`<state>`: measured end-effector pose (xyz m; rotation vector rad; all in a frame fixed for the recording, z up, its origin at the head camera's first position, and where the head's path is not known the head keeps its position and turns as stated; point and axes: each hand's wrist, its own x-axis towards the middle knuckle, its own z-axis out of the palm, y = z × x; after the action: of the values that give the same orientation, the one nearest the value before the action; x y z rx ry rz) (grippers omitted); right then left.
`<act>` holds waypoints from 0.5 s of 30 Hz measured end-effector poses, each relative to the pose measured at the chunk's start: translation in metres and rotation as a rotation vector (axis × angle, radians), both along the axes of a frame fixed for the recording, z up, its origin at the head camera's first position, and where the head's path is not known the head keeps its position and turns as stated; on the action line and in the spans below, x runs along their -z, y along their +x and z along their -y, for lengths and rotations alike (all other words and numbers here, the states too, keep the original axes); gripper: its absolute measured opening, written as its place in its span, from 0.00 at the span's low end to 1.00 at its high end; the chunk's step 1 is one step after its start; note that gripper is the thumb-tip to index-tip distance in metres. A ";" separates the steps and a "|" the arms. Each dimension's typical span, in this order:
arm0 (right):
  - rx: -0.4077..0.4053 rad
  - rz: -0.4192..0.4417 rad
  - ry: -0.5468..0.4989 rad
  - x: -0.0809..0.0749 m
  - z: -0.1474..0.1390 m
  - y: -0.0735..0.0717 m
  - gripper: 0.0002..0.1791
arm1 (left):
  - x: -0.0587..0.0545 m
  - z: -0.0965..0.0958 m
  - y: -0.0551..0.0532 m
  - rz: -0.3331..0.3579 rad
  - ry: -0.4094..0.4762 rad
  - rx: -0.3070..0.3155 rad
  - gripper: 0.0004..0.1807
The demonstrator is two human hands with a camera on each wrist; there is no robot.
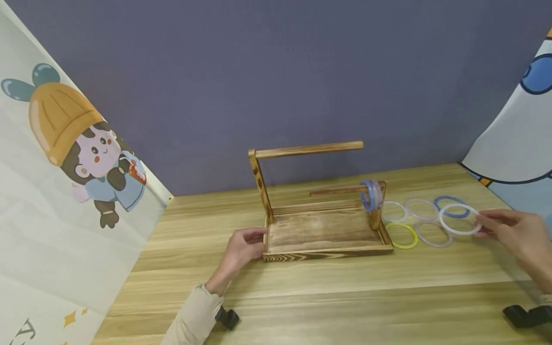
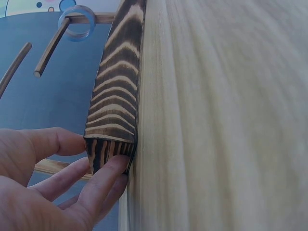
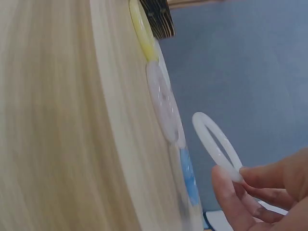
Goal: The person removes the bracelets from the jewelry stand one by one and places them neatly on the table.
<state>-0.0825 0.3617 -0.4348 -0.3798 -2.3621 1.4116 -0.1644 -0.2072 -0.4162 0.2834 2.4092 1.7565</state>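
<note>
My right hand (image 1: 519,235) pinches a white ring (image 1: 460,233) by its right side. In the right wrist view the white ring (image 3: 216,150) is tilted and raised off the table, between thumb and fingertips. My left hand (image 1: 244,249) grips the left end of a wooden rack (image 1: 327,255), thumb on the tray's upper edge and fingers at its end face (image 2: 108,151). The rack has a tray base, an upper bar (image 1: 310,149) from a left post and a lower bar (image 1: 336,190) from a right post. Blue and pale purple rings (image 1: 371,195) hang on the lower bar near its post.
Right of the rack several rings lie on the wooden table (image 1: 345,302): a yellow ring (image 1: 416,239), a blue ring (image 1: 439,197), and white and pale pink ones. A dark grey-blue partition (image 1: 280,86) stands behind. Printed cloths (image 1: 51,230) hang at both sides.
</note>
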 end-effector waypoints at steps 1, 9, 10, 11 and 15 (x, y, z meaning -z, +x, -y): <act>-0.007 0.003 -0.025 0.003 -0.004 -0.001 0.11 | -0.002 0.000 0.001 0.001 0.000 0.002 0.24; 0.019 0.112 -0.078 0.017 -0.026 -0.004 0.08 | -0.032 -0.005 0.017 0.016 0.006 0.029 0.24; 0.025 0.127 -0.061 0.018 -0.028 -0.005 0.12 | -0.033 -0.005 0.018 0.020 0.008 0.030 0.24; 0.028 0.138 -0.048 0.019 -0.029 -0.005 0.18 | -0.034 -0.005 0.019 0.022 0.008 0.031 0.24; 0.032 0.137 -0.010 0.024 -0.033 -0.006 0.21 | -0.032 -0.005 0.017 0.026 0.012 0.037 0.24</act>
<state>-0.0889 0.3943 -0.4588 -0.5303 -2.4453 1.4257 -0.1471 -0.2020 -0.3842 0.3025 2.3607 1.7492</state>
